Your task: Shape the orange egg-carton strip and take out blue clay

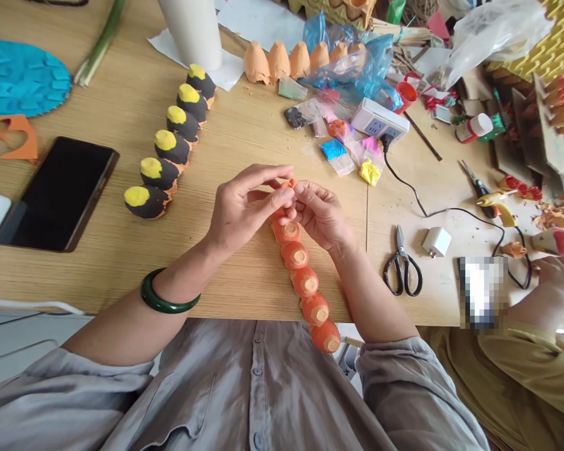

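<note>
My left hand (249, 207) and my right hand (322, 210) meet above the table, fingertips pinched around a small piece of orange clay (288, 183). Below them, a strip of egg-carton cups coated in orange clay (306, 282) runs toward me, its near end past the table edge. Each visible cup has a round, pale orange spot. My fingers partly cover the strip's far end, so I cannot tell whether the pinched clay joins it. Left of my hands lies another row of cups in black clay with yellow tops (172, 131).
A phone (56, 194) lies left. Clay packets (333, 150), a power strip (380, 119) with its cable, scissors (402, 263) and a white plug adapter (436, 242) are to the right. Plain cups (299, 61) stand behind. Another person's hand (561, 282) is at far right.
</note>
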Tool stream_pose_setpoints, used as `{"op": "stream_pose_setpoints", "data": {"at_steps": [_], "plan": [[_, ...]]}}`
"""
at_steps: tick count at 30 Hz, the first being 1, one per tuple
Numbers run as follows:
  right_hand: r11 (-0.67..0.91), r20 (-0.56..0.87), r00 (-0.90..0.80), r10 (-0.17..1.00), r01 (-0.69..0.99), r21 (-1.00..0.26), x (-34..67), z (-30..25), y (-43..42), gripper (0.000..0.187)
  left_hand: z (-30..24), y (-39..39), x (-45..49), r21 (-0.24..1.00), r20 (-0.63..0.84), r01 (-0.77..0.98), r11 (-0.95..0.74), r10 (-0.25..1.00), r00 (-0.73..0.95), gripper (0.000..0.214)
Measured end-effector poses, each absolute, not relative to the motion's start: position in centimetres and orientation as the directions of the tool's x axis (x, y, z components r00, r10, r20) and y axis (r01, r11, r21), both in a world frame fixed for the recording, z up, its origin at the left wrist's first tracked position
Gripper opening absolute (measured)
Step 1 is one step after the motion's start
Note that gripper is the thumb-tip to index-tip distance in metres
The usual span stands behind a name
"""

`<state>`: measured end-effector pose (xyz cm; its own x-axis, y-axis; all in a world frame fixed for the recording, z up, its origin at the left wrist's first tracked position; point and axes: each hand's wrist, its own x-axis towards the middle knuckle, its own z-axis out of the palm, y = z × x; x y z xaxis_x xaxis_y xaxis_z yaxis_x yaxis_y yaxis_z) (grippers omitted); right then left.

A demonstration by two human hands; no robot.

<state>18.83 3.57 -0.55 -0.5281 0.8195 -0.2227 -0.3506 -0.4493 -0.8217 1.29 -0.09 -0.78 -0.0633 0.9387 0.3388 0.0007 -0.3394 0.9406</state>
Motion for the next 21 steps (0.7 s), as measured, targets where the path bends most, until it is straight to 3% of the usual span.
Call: {"op": "stream_pose_setpoints", "data": {"at_steps": [3, 7, 15, 18, 21], "plan": [[-0.473, -0.235, -0.546, 0.804, -0.348, -0.810, 18.9, -0.4, 3.6, 0.035, -0.7, -0.1, 1.1, 0.947, 0.320, -0.027, -0.321, 0.947, -0.021, 0.045], [-0.510, -0.249, -0.550, 0.797, -0.393, -0.765, 19.0, 0.2, 3.5, 0.032, -0.1, -0.2, 1.0, 0.950, 0.305, -0.072, -0.303, 0.952, 0.022, 0.038], [-0.481, -0.220, -0.559, 0.799, -0.378, -0.791, 18.7, 1.0, 3.0, 0.031, -0.4, 0.3, 1.5, 0.908, 0.348, -0.179, -0.378, 0.920, -0.179, 0.028], [-0.439, -0.208, -0.534, 0.820, -0.351, -0.828, 18.6, 1.0, 2.9, 0.037, -0.7, 0.6, 1.2, 0.903, 0.354, -0.195, -0.382, 0.921, -0.163, 0.024], [-0.417, -0.181, -0.521, 0.834, -0.381, -0.825, 18.6, 0.9, 3.0, 0.047, -0.7, 0.6, 1.0, 0.918, 0.313, -0.226, -0.327, 0.945, -0.093, 0.034]]}}
